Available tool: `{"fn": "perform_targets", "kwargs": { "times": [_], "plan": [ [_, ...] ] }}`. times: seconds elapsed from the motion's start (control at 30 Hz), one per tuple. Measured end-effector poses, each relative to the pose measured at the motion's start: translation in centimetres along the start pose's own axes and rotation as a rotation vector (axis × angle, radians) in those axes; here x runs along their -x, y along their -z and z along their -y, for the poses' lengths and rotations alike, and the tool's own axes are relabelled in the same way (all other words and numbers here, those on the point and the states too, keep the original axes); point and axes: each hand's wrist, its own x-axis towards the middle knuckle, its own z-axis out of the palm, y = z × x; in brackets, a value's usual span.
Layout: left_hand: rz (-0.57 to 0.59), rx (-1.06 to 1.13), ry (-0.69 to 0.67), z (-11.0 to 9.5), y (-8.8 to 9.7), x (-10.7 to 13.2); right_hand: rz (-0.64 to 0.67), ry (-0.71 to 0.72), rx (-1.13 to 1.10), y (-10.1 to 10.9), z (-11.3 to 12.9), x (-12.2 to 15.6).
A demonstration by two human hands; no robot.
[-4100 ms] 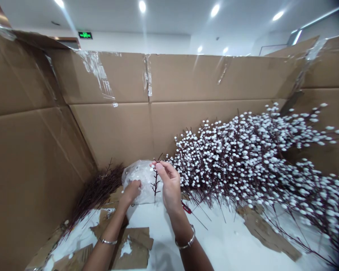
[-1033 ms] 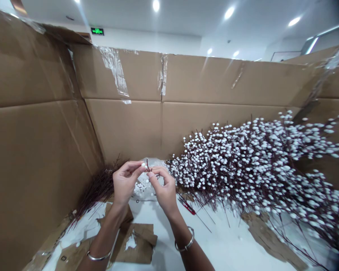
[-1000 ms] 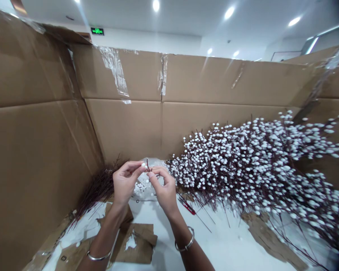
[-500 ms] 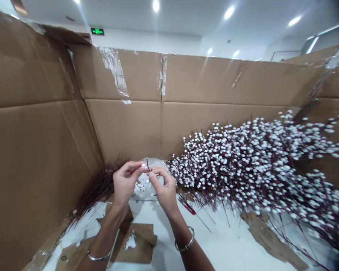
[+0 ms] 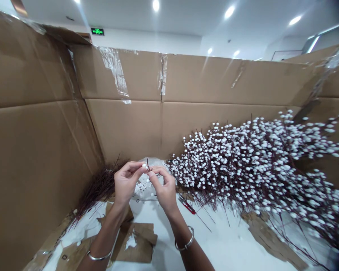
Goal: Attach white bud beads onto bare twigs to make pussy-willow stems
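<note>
My left hand [image 5: 126, 184] pinches a small white bead [image 5: 144, 165] between thumb and forefinger. My right hand [image 5: 164, 190] pinches a thin dark brown twig [image 5: 148, 166] right beside the bead; the fingertips of both hands nearly touch. Just behind the hands lies a clear plastic bag of white beads [image 5: 143, 185] on the white table.
A big heap of twigs tipped with white beads [image 5: 260, 165] fills the right side. Bare brown twigs [image 5: 97, 188] lie at the left by the cardboard wall [image 5: 39, 150]. Cardboard scraps [image 5: 137, 241] lie near my forearms, and a red-handled tool [image 5: 188, 206] sits right of my hand.
Since four seconds ago my left hand came out of the bead bag with a bead and met the twig; over the last second the hands have barely moved.
</note>
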Motion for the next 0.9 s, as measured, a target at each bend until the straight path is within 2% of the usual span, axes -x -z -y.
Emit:
{"fn": "perform_targets", "kwargs": {
  "times": [0.5, 0.9],
  "plan": [
    [0.008, -0.023, 0.008, -0.08, -0.05, 0.07, -0.007, -0.04, -0.013, -0.12, 0.11, 0.08],
    [0.037, 0.039, 0.051, -0.06, 0.07, 0.1, 0.013, -0.099, -0.072, 0.05, 0.22, 0.04]
  ]
}}
